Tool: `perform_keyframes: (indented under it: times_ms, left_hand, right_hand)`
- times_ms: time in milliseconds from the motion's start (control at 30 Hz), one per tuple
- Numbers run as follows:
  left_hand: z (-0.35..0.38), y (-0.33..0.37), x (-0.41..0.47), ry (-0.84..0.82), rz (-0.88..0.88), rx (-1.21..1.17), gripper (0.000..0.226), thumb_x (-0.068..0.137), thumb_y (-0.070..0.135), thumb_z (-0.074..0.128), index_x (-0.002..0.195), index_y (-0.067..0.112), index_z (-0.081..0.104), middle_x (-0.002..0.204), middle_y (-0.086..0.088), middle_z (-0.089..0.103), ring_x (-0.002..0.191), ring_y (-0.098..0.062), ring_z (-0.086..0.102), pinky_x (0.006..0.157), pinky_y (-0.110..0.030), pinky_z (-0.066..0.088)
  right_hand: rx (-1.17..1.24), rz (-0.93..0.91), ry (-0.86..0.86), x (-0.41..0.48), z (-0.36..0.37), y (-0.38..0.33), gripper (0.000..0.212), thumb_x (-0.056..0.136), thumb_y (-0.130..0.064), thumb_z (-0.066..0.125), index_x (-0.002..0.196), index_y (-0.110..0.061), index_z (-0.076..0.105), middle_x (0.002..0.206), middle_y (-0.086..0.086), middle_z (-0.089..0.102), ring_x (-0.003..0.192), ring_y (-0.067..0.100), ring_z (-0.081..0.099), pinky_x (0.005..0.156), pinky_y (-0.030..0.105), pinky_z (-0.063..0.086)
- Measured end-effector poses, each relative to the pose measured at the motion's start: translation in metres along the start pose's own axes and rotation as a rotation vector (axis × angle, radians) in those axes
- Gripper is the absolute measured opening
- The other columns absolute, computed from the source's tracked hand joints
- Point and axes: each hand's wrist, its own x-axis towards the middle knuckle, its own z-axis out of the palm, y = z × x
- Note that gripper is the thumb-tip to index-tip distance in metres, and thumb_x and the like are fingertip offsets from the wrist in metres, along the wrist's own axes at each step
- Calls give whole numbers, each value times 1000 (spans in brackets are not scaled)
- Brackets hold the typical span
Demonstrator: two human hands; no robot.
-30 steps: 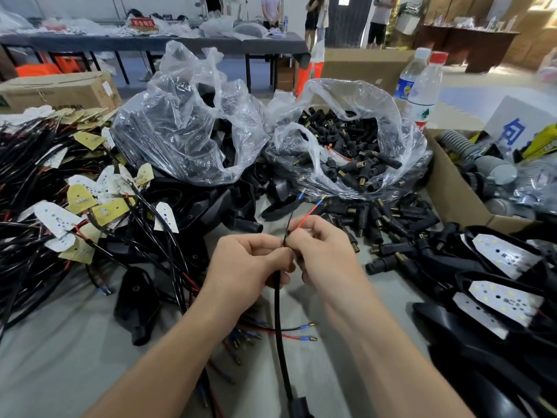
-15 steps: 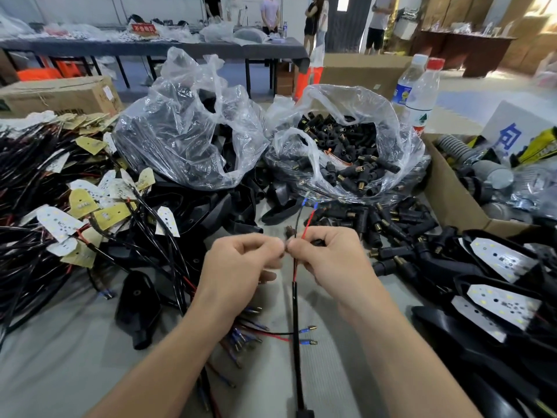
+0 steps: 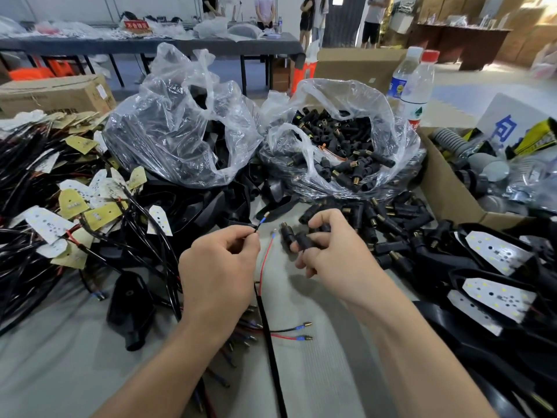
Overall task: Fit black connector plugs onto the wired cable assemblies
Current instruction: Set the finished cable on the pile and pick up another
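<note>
Separated since the earlier frame, the hands no longer met. Head view: left hand pinched the cable's black wire; right hand gripped black plugs beside the loose heap, over the worktop's middle; red wire hung free between them.

Upper right of my view: clear plastic bottle with white cap, touching a clear plastic bottle with red cap. Right edge: open brown cardboard box holding a grey ribbed hose. Upper left: closed brown cardboard carton. Top, far from me: long dark-topped table bearing a red sign; standing people beyond.
</note>
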Motion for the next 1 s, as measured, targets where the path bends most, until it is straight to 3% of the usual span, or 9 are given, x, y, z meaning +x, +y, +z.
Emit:
perform_keyframes:
  times_ms: [100, 167, 233, 367, 500, 667, 867, 1000]
  left_hand:
    - [-1, 3, -3, -33, 13, -34, 13, 81, 25, 79, 79, 38, 79, 70, 33, 69, 69, 14, 65, 65, -1, 43]
    - [2, 2, -5, -97, 8, -27, 15, 80, 24, 81, 84, 38, 81, 75, 29, 72, 72, 15, 65, 67, 0, 42]
    - [4, 0, -6, -145, 6, -16, 17, 81, 26, 81, 85, 42, 81, 81, 22, 74, 76, 11, 65, 68, -1, 42]
    - [3, -2, -5, -154, 20, -17, 29, 80, 26, 82, 75, 54, 76, 87, 21, 68, 82, 9, 64, 70, -1, 41]
    - [3, -1, -4, -157, 17, -24, 31, 79, 26, 83, 75, 56, 76, 89, 18, 68, 82, 9, 64, 70, -2, 42]
    - [-1, -2, 0, -145, 26, -59, 26, 79, 28, 84, 83, 52, 78, 88, 15, 69, 83, 4, 65, 70, -5, 44]
    - [0, -3, -1, -165, 21, -20, 22, 80, 24, 82, 80, 46, 80, 88, 14, 68, 80, 5, 64, 64, -3, 43]
    - [-2, -4, 2, -139, -3, -14, 17, 81, 24, 82, 80, 40, 81, 88, 13, 68, 78, 8, 63, 63, -1, 41]
  right_hand:
    - [211, 26, 42, 0, -1, -2, 25, 84, 7, 67, 92, -12, 53, 69, 12, 73, 56, 23, 58, 54, 35, 47]
    - [281, 29, 55, 2, -6, -4, 12, 86, 4, 69, 87, -6, 65, 62, 12, 68, 52, 19, 55, 48, 26, 44]
    - [350, 27, 77, 3, -12, -6, 15, 89, 6, 65, 83, -5, 73, 62, 10, 64, 51, 15, 54, 47, 21, 42]
    - [481, 43, 95, 4, -20, -9, 22, 95, 7, 58, 84, -6, 73, 62, 10, 61, 50, 16, 52, 46, 21, 40]
    - [487, 31, 85, 4, -21, -7, 20, 90, 10, 63, 84, -8, 64, 59, 4, 58, 50, 15, 51, 45, 21, 37]
    - [424, -12, 84, 3, -20, -6, 16, 86, 9, 70, 84, -7, 70, 63, 9, 58, 53, 16, 52, 46, 20, 40]
    - [407, -21, 35, 2, -13, -7, 15, 89, 9, 66, 88, -6, 70, 65, 7, 63, 57, 17, 56, 51, 22, 46]
    - [445, -21, 145, 4, -13, -8, 17, 92, 9, 62, 86, -6, 67, 63, 5, 62, 55, 18, 55, 49, 22, 45]
